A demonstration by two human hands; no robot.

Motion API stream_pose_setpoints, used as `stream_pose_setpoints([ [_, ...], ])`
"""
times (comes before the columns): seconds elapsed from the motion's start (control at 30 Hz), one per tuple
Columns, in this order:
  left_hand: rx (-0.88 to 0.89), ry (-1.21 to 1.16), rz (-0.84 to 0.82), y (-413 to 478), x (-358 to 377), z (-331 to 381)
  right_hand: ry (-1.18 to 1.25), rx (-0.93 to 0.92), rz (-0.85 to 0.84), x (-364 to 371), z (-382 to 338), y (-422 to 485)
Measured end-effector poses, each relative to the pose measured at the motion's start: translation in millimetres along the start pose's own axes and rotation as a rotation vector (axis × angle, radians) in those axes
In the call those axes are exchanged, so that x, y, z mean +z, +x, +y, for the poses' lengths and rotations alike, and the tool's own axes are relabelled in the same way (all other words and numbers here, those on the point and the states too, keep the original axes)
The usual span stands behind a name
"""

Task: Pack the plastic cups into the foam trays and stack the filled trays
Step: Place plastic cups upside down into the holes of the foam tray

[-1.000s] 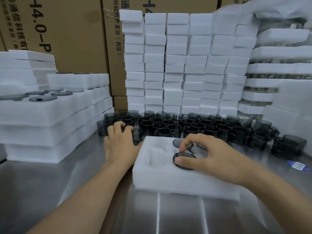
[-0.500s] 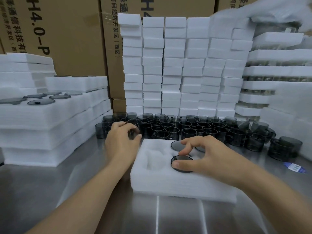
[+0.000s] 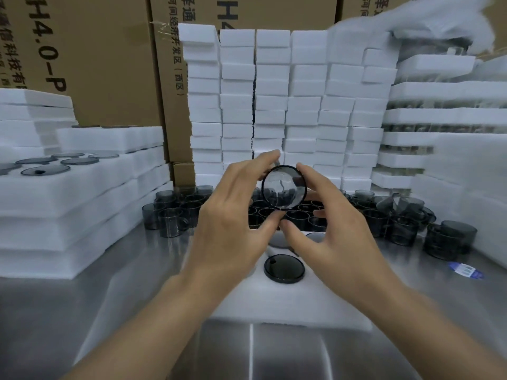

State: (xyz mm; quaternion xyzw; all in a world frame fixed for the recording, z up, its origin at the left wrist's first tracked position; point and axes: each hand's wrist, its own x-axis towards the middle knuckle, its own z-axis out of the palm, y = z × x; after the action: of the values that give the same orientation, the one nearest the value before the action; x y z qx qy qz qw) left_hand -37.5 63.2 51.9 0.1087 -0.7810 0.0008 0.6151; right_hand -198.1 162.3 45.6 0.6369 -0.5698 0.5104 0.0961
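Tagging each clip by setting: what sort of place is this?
Probably a factory packing station: shipping cartons behind stacked foam trays, and dozens of loose smoky plastic cups on a steel table.

White foam tray [image 3: 274,303] on steel table [image 3: 131,325]; loose grey plastic cups [image 3: 406,229] behind; filled tray stack [image 3: 68,204] left; foam blocks [image 3: 274,105] rearmost.

One left hand [image 3: 233,223], one right hand [image 3: 337,237], one held cup [image 3: 284,187] — one foam tray [image 3: 288,303], three seated cups [image 3: 284,268], dozens of loose cups [image 3: 397,215].
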Motion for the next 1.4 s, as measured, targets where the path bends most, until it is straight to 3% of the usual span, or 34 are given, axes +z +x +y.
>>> stream_pose_setpoints([
  [0.37, -0.132, -0.109, 0.116, 1.0, -1.3, 14.3, 0.014, -0.117, 0.111, 4.8, -6.0, -1.3],
  [0.47, -0.377, -0.358, 0.067, 4.4, -1.8, 19.6, 0.016, -0.141, 0.130, 3.9, -8.6, -1.6],
  [0.63, -1.123, -1.147, -0.070, 16.1, -5.1, 31.4, 0.010, -0.200, 0.178, 2.3, -16.5, -2.8],
  [0.8, -1.387, -1.425, -0.089, 15.7, -7.5, 33.1, 0.007, -0.238, 0.155, 5.0, -23.5, -6.9],
  [1.03, -1.369, -1.376, -0.172, 13.6, -8.0, 31.5, 0.001, -0.222, 0.162, 6.8, -26.1, -7.4],
  [1.33, -1.090, -1.045, -0.333, 11.9, -8.7, 31.9, 0.037, -0.054, 0.345, 9.4, -26.3, -6.7],
  [1.4, -1.067, -0.990, -0.310, 13.0, -9.4, 30.2, 0.152, 0.019, 0.377, 7.2, -31.9, -5.9],
])
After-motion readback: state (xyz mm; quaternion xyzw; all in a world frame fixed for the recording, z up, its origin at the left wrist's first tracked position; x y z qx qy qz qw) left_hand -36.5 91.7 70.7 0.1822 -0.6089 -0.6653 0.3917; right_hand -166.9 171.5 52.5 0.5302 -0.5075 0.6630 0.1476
